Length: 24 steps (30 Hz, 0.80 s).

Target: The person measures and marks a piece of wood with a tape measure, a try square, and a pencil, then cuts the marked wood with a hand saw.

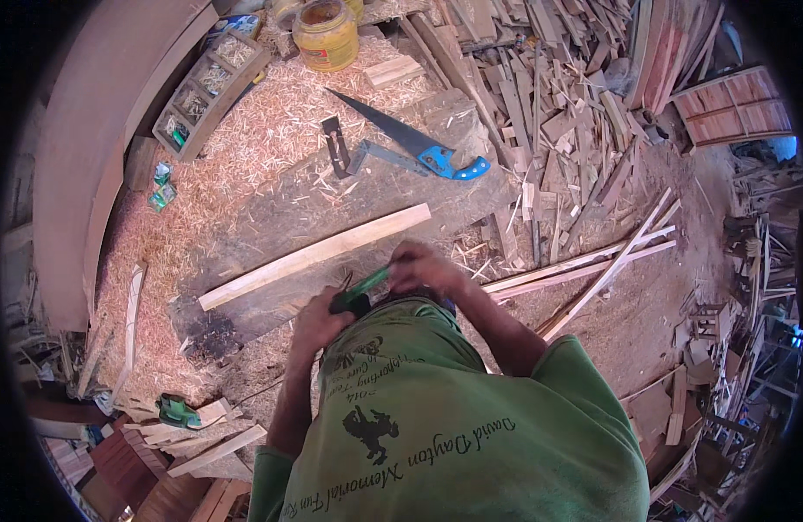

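Close to my waist, both hands are at a slim green object (366, 285) with a dark lower end; its exact kind is hard to make out. My right hand (419, 268) is closed around its upper right end. Fingers curled, my left hand (319, 322) grips near the dark end, where a small thin piece sticks up. Just beyond lies a long pale wood strip (319, 255), slanting across the dark workboard (271, 213). Farther off rest a handsaw (401, 130) with a blue handle, a metal square (388, 157) and a dark slotted metal plate (335, 146).
Wood shavings (245, 130) cover much of the bench. A divided wooden box (212, 91) and a yellow tub (325, 39) stand at the back. Scrap wood (558, 122) is heaped at the right, with long strips (584, 265) nearer. A green tool (177, 411) sits at the lower left.
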Available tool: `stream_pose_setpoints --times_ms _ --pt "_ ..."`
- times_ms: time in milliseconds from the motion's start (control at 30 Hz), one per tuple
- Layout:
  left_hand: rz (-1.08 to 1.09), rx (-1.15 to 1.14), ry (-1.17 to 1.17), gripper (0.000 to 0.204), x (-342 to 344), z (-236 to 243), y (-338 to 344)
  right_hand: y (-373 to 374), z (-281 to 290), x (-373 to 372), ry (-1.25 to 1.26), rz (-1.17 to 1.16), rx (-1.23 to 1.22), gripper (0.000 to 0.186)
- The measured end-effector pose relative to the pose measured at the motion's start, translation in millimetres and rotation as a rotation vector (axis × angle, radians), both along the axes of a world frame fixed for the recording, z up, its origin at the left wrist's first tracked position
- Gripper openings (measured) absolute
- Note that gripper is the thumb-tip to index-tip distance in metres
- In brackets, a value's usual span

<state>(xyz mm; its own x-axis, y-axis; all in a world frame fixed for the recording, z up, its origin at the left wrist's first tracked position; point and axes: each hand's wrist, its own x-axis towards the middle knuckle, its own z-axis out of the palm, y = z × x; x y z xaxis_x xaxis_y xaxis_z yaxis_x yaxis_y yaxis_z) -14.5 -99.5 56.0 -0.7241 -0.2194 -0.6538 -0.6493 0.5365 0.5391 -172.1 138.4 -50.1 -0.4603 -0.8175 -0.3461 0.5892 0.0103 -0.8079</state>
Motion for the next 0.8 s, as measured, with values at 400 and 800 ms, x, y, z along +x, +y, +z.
stream_pose_setpoints --times_ms 400,800 --pt "-0.011 -0.670 -0.117 0.055 125 -6 -228 20 -95 -83 0.265 -0.496 0.553 0.027" --pt "0.067 -0.663 -0.232 0.034 176 -61 -358 -9 -91 -81 0.292 -0.659 0.867 0.032"
